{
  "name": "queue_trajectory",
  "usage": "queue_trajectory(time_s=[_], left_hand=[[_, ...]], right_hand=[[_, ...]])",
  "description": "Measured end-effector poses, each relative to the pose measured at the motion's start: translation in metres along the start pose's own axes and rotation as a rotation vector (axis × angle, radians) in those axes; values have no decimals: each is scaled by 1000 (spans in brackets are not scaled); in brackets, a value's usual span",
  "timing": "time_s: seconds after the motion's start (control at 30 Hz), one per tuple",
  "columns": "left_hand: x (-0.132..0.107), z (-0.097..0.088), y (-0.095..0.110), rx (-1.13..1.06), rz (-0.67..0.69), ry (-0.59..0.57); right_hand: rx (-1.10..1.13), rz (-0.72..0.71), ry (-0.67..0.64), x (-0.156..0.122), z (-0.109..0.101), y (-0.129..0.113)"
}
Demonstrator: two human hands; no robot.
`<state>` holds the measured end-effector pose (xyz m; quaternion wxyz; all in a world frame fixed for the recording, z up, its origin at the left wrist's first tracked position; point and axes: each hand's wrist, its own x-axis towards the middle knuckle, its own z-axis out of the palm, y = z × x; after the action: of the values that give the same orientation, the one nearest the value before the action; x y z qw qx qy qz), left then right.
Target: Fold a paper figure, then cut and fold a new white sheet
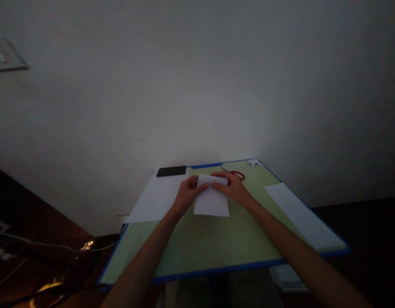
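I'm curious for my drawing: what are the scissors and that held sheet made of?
Scissors: the red handle is probably plastic; the grey blade looks like metal. Held sheet: matte, white and thin with straight edges, so likely paper.

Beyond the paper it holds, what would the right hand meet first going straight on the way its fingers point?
Probably the left hand, its thumb just ahead on the white paper; depth is unclear.

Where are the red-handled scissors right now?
In the head view, the scissors lie near the far edge of the green table, just beyond the right hand and left of the crumpled white scrap.
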<state>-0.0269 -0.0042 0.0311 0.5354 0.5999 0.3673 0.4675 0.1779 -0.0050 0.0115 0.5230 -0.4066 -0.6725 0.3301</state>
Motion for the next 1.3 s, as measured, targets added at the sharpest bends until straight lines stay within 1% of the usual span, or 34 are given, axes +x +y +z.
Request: queue_trajectory(time_s=[0.2,0.3,0.4,0.5,0.6,0.7,0.77,0.8,0.9,0.93,1.0,1.07,1.13,1.2,1.3], left_hand=[[5,-5,-9,153,56,-15],[5,-5,-8,92,29,-14],[3,-5,-4,-6,-20,-1],[2,-5,-1,-55,-39,30],[3,-7,-2,-100,-36,47],[4,-7,-3,-109,-37,37],[4,-7,-3,-58,-19,41],[4,-7,-2,1,10,55],[2,-6,3,256,169,119],[1,-6,5,331,222,124],[-2,-6,9,418,275,82],[-4,-4,12,442,268,25],[-6,-3,14,437,241,8],[-7,-3,16,399,209,21],[-6,-4,17,334,173,39]], right_hand=[[-58,-62,68,0,0,0],[3,-52,97,1,0,0],[153,15,92,2,-2,-2],[299,87,77,3,-6,-6],[314,104,104,4,-8,-9],[293,89,142,4,-9,-9],[283,72,144,4,-8,-9],[277,64,134,4,-8,-9],[248,42,82,3,-6,-11],[238,34,58,1,-5,-12],[222,4,3,-1,-2,-14],[211,-31,-52,-4,1,-16],[219,-54,-76,-5,3,-18],[238,-55,-56,-6,3,-19],[222,-53,12,-4,1,-21]])
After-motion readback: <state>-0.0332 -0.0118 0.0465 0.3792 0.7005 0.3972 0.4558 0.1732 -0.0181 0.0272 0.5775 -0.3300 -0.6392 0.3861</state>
